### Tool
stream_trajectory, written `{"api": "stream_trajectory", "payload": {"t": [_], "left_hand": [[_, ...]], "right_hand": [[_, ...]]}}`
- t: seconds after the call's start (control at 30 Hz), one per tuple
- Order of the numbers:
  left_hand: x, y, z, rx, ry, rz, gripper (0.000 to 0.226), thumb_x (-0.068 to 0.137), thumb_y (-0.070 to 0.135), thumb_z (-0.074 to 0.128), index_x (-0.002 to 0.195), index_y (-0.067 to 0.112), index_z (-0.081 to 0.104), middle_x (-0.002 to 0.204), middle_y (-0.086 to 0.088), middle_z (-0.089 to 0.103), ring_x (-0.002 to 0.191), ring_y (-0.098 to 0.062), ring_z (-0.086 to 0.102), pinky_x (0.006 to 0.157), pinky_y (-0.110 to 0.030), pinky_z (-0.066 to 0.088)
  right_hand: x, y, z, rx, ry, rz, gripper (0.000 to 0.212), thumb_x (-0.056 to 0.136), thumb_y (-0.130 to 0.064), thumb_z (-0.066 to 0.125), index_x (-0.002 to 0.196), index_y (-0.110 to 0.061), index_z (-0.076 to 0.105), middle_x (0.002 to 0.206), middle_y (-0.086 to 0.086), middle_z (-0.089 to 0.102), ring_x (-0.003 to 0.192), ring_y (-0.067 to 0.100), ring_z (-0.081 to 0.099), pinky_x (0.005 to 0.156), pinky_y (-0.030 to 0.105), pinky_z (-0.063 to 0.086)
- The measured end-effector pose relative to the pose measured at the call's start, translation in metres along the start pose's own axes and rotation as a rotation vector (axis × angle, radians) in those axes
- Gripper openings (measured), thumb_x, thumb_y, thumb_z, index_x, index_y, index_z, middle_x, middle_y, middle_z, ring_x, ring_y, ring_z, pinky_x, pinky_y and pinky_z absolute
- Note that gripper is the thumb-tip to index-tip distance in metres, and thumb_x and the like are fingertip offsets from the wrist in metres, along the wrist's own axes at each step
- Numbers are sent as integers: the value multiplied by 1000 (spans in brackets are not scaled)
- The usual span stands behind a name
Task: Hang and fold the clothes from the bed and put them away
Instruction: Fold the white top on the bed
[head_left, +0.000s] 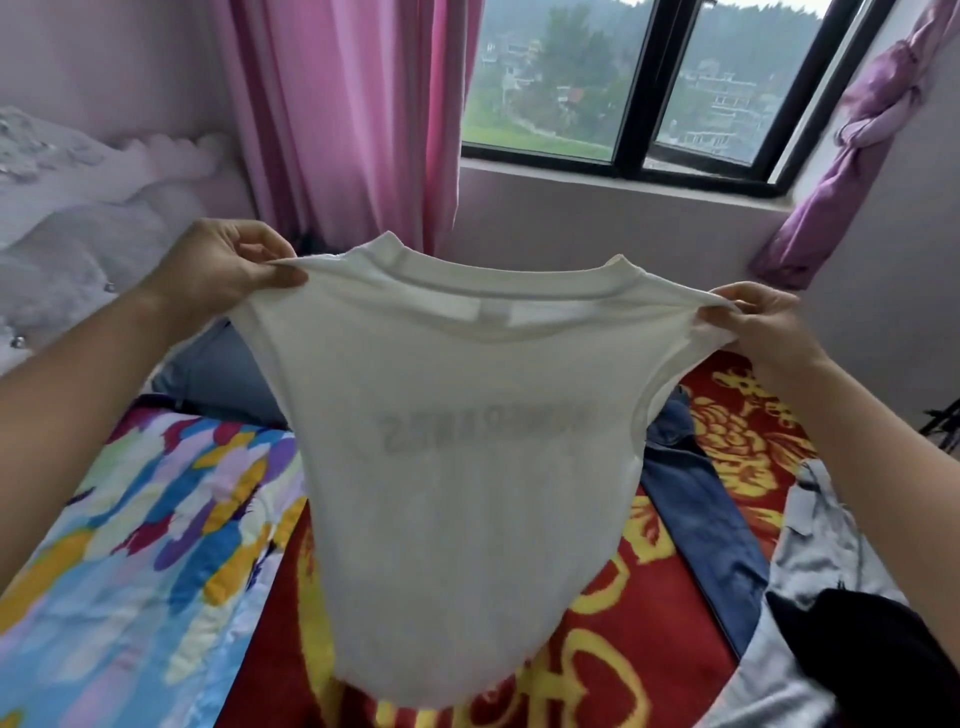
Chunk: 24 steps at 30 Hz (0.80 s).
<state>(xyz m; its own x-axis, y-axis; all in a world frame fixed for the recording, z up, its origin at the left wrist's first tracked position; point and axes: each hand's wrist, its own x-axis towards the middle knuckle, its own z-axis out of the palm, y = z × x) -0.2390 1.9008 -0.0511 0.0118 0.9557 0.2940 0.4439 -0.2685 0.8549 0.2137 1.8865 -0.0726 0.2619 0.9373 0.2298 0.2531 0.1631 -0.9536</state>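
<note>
A white T-shirt (467, 493) hangs spread in the air over the bed, its back toward me, with grey lettering showing through in reverse. My left hand (223, 265) pinches its left shoulder and my right hand (763, 325) pinches its right shoulder, both at collar height. The hem hangs just above the red and gold blanket (649, 623). Blue jeans (701, 519) lie on the bed to the right, partly hidden behind the shirt. A grey garment (810, 545) and a black garment (872, 654) lie at the lower right.
A multicoloured quilt (140, 545) covers the bed's left part, with a blue-grey pillow (223, 379) behind it. A padded pale headboard (78, 208) stands at the left. Pink curtains (353, 114) and a window (649, 83) are straight ahead, a tied purple curtain (862, 140) at right.
</note>
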Motion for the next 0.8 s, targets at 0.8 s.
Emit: {"api": "stream_trajectory", "payload": {"t": [0.8], "left_hand": [[-221,146,-91,146,278,193,26,73,15,77,65,39,70,56,23,64,48,6,55,56,-7,46]], "right_hand": [[-177,-119,-95,66,-74,-368,39,79,9,61,59,-23,72,44,-13,57,36,0,46,34,11,31]]}}
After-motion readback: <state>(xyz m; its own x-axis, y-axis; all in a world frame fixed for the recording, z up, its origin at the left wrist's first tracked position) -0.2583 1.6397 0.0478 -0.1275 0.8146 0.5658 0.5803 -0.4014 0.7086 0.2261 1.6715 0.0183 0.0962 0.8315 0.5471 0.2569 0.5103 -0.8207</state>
